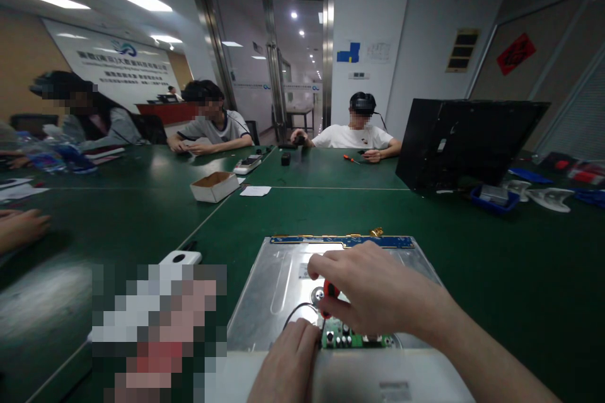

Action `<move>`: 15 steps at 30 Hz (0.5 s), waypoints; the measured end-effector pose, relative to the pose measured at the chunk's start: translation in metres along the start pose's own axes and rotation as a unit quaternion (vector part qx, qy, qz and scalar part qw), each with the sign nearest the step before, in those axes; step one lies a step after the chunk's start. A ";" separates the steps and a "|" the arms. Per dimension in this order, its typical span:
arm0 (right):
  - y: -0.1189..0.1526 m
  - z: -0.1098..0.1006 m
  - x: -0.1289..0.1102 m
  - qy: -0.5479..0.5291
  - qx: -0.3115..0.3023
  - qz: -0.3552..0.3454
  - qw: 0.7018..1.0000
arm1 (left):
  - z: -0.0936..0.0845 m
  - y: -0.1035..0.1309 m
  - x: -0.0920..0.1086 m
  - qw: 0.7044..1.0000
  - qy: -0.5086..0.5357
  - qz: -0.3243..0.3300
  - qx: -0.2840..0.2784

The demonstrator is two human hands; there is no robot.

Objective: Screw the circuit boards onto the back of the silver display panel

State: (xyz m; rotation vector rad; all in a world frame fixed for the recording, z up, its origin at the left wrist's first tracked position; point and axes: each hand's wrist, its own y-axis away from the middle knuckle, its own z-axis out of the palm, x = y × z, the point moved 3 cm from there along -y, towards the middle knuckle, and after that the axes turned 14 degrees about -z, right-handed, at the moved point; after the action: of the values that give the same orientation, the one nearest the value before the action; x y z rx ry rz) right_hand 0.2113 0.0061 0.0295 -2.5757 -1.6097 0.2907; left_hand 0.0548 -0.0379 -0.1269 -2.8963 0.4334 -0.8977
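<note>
Before me lies a silver metal display panel with a blue circuit strip along its far edge. My right hand is closed around a red-handled screwdriver, held upright above a green circuit board; its tip is hidden. My left hand lies at the panel's near edge, left of the board, fingers together and flat. A dark cable curves on the panel just beyond those fingers. A whitish, blurred housing sits at the near side, below the board.
A white power strip and a pixelated patch lie left of the panel. Farther off stand an open cardboard box, a black monitor and a blue tray. Several people sit round the green table; another person's hand rests at left.
</note>
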 end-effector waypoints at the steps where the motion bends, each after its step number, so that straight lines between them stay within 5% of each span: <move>1: -0.001 0.001 0.001 0.008 -0.004 0.005 1.000 | -0.001 0.000 0.000 1.000 0.000 0.000 0.003; 15: 0.003 -0.002 -0.006 -0.014 -0.011 -0.018 1.000 | -0.002 -0.004 0.006 1.000 0.010 0.014 0.003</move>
State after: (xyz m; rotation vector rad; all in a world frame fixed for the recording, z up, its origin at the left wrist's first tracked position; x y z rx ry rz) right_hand 0.2121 -0.0002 0.0320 -2.5660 -1.6771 0.3081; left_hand 0.0594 -0.0355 -0.1212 -2.8698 0.4707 -0.9226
